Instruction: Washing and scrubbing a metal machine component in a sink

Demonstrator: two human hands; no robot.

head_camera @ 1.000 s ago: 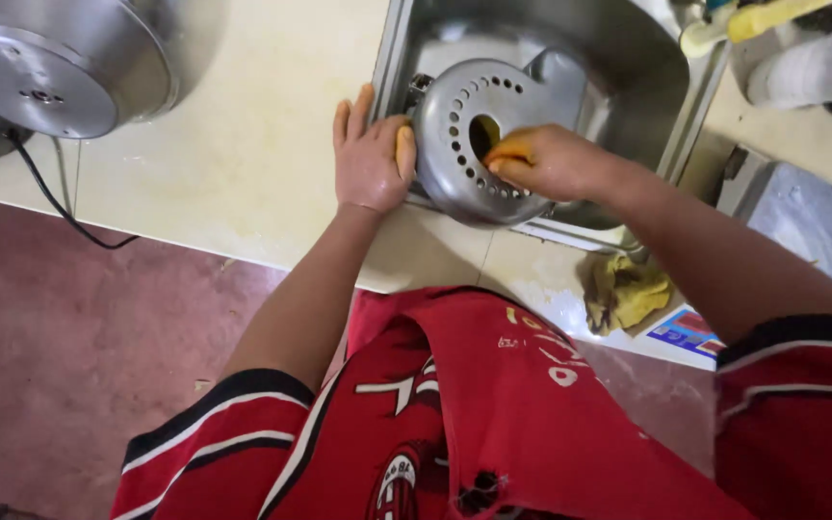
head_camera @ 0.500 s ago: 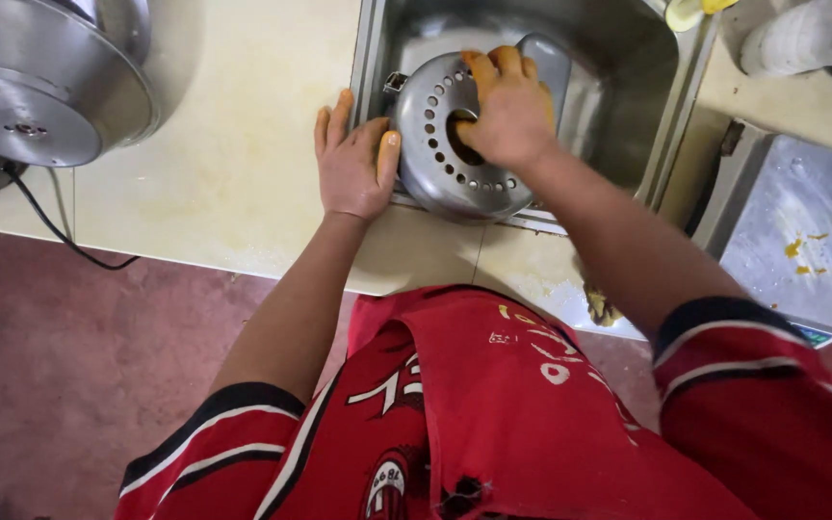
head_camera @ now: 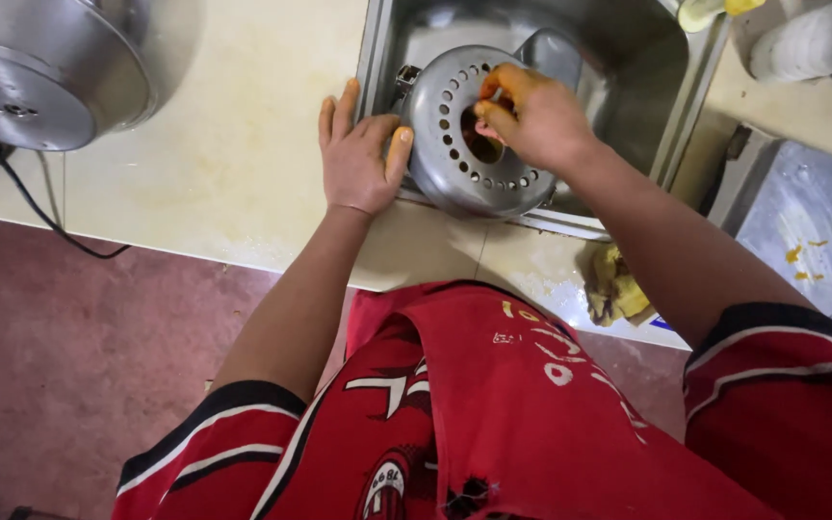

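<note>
A round metal part (head_camera: 455, 164) with a ring of holes and a central opening leans on the front rim of a steel sink (head_camera: 628, 58). My left hand (head_camera: 358, 159) steadies its left edge, thumb on the metal, palm on the counter. My right hand (head_camera: 532, 116) has its fingers bunched at the central opening, pinching something small that I cannot make out. Orange stains mark the fingers.
A large steel machine bowl (head_camera: 40, 72) with a black cord (head_camera: 60, 226) sits at the far left on the cream counter (head_camera: 233, 144). A yellow-stained cloth (head_camera: 613, 289) lies at the counter's front edge. A metal tray (head_camera: 806, 231) with orange bits is at the right.
My right hand has shifted from lying flat over the part's upper side to pinching at its central opening. The view has moved a little; my left hand keeps its hold.
</note>
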